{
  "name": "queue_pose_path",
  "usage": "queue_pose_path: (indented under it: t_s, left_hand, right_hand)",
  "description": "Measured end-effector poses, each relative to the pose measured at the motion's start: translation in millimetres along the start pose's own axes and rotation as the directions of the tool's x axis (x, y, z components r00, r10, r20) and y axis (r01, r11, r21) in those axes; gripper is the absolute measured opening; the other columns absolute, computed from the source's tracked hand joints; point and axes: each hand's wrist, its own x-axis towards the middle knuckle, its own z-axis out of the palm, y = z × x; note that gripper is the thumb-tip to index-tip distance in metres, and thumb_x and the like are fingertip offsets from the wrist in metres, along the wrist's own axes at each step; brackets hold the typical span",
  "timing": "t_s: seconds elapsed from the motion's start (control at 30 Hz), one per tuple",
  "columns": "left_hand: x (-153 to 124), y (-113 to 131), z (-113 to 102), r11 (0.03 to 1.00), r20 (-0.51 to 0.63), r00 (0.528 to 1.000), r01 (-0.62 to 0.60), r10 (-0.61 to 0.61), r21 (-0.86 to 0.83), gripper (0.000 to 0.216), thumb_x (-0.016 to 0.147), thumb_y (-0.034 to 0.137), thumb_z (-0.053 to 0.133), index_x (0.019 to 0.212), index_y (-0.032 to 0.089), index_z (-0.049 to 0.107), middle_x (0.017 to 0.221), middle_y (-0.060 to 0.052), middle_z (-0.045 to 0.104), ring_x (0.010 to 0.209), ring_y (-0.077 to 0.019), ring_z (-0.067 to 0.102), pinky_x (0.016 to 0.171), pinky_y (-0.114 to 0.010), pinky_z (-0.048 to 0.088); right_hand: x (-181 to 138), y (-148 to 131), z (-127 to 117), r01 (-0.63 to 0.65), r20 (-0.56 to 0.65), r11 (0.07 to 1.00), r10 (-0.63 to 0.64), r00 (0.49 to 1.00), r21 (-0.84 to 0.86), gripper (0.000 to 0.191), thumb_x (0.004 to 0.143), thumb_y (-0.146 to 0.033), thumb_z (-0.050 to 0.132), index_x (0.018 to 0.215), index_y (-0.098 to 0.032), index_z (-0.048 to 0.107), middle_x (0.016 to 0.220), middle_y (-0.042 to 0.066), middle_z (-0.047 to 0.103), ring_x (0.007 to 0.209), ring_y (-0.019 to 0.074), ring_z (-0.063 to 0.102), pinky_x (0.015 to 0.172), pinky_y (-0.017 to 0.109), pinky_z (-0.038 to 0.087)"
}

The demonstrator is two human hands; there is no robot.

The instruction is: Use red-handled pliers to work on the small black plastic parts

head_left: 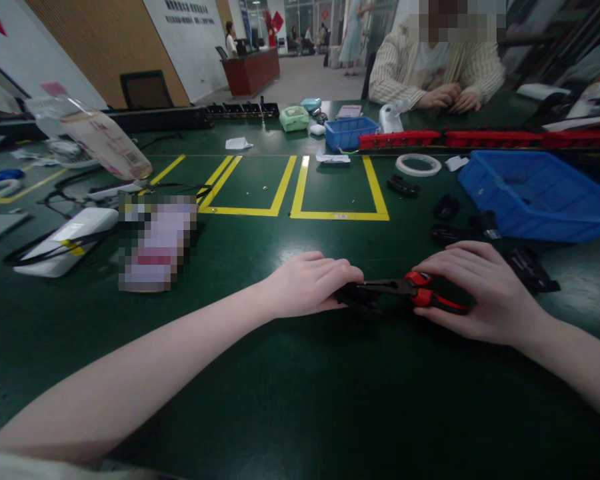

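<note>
My right hand is wrapped round the red and black handles of a pair of needle-nose pliers. Their jaws point left and reach a small black part, which my left hand pinches from above. Most of that part lies behind my left fingers, and I cannot tell its kind. Whether the jaws grip it or only touch it is unclear. More black parts lie on the table to the right, near my right hand and beside the large blue bin.
The green table carries yellow tape frames. On the left are a phone, a white power bank and a tilted bottle. Farther back stand a small blue basket, a tape ring and a seated person.
</note>
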Motion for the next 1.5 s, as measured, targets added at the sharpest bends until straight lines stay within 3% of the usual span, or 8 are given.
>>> queue_pose_path:
  t_s: [0.13, 0.33, 0.47, 0.7, 0.93, 1.17, 1.5]
  left_hand:
    - [0.8, 0.3, -0.7, 1.000, 0.037, 0.999, 0.025, -0.025, -0.007, 0.013, 0.099, 0.026, 0.053, 0.106, 0.016, 0.047, 0.100, -0.004, 0.073, 0.080, -0.0147, 0.071, 0.066, -0.026, 0.046]
    - [1.0, -0.6, 0.9, 0.998, 0.076, 0.995, 0.065, -0.063, -0.018, 0.017, 0.096, 0.025, 0.057, 0.107, 0.017, 0.046, 0.097, -0.002, 0.072, 0.076, -0.0146, 0.070, 0.065, -0.025, 0.047]
    - [2.1, 0.3, -0.1, 0.992, 0.084, 0.992, 0.098, -0.091, -0.082, 0.020, 0.096, 0.022, 0.059, 0.109, 0.017, 0.046, 0.101, -0.004, 0.070, 0.082, -0.0152, 0.070, 0.068, -0.026, 0.049]
    - [2.2, 0.7, -2.1, 0.953, 0.209, 0.964, 0.209, -0.163, -0.221, 0.032, 0.089, 0.029, 0.068, 0.110, 0.019, 0.046, 0.107, -0.006, 0.066, 0.084, -0.0184, 0.068, 0.074, -0.031, 0.051]
    - [3.2, -0.8, -0.7, 0.953, 0.219, 0.973, 0.135, -0.075, -0.272, 0.035, 0.089, 0.039, 0.068, 0.107, 0.016, 0.049, 0.112, -0.011, 0.064, 0.095, -0.0235, 0.066, 0.077, -0.034, 0.049]
    - [4.7, -1.5, -3.1, 0.963, 0.303, 0.952, 0.113, -0.035, -0.245, 0.040, 0.090, 0.052, 0.064, 0.103, 0.016, 0.053, 0.114, -0.012, 0.063, 0.095, -0.0244, 0.061, 0.081, -0.036, 0.045]
    - [3.6, -2.8, -2.5, 0.933, 0.311, 0.948, 0.171, -0.069, -0.316, 0.037, 0.091, 0.050, 0.062, 0.103, 0.016, 0.057, 0.116, -0.010, 0.062, 0.097, -0.0234, 0.058, 0.084, -0.035, 0.042]
  right_hand:
    - [-0.3, 1.2, -0.6, 0.028, -0.023, 0.999, -0.029, 0.999, -0.036, 0.037, 0.080, -0.039, 0.072, 0.111, -0.022, 0.059, 0.093, 0.007, 0.073, 0.080, 0.0260, 0.071, 0.087, 0.051, 0.048]
    - [-2.9, -0.7, 1.2, -0.025, -0.032, 0.999, 0.024, 0.999, -0.028, 0.036, 0.081, -0.042, 0.069, 0.112, -0.025, 0.059, 0.093, 0.005, 0.072, 0.082, 0.0256, 0.069, 0.094, 0.052, 0.047]
    - [-2.4, -1.5, 2.2, -0.017, -0.026, 1.000, 0.017, 1.000, -0.013, 0.036, 0.084, -0.042, 0.066, 0.114, -0.024, 0.056, 0.093, 0.006, 0.071, 0.081, 0.0231, 0.069, 0.095, 0.049, 0.048]
    - [-5.1, -0.4, 3.5, -0.023, -0.016, 0.998, 0.025, 1.000, 0.060, 0.040, 0.082, -0.042, 0.069, 0.116, -0.026, 0.057, 0.095, 0.003, 0.072, 0.083, 0.0220, 0.069, 0.097, 0.048, 0.048]
    - [-4.0, -0.7, -1.2, 0.021, 0.033, 1.000, -0.021, 0.999, -0.006, 0.034, 0.082, -0.043, 0.068, 0.111, -0.028, 0.059, 0.091, 0.004, 0.072, 0.080, 0.0248, 0.069, 0.095, 0.052, 0.049]
    - [-0.3, 0.8, -3.1, 0.133, 0.090, 0.988, -0.126, 0.988, -0.078, 0.033, 0.086, -0.046, 0.063, 0.109, -0.023, 0.058, 0.089, 0.006, 0.072, 0.080, 0.0255, 0.069, 0.091, 0.052, 0.051]
    - [-0.9, -0.6, -0.8, 0.092, 0.106, 0.994, -0.086, 0.991, -0.053, 0.036, 0.088, -0.048, 0.060, 0.112, -0.022, 0.056, 0.096, 0.008, 0.071, 0.086, 0.0268, 0.067, 0.086, 0.048, 0.051]
